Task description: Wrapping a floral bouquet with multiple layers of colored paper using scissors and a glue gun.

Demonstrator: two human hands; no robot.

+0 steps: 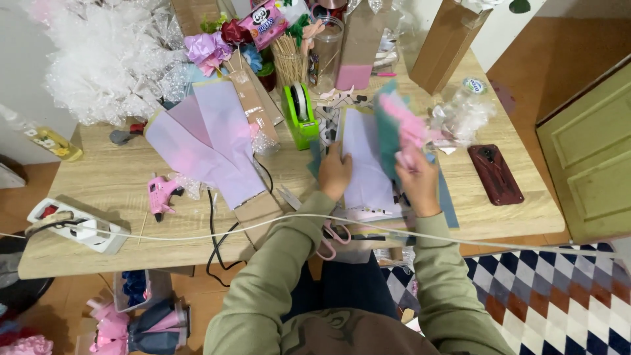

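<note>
My left hand (334, 173) rests flat on a stack of pale lilac paper sheets (365, 164) at the front of the wooden table (118, 190). At the stack's right edge, my right hand (417, 179) grips pink and teal paper sheets (397, 128) and lifts them up. Pink-handled scissors (334, 236) lie at the table's edge under my left forearm.
A second pile of lilac and pink sheets (210, 141) lies to the left. Nearby are a green tape dispenser (299, 115), a pink glue gun (160, 192), a white power strip (79, 227), a dark red phone (495, 173), cellophane and a clear jar (327, 49).
</note>
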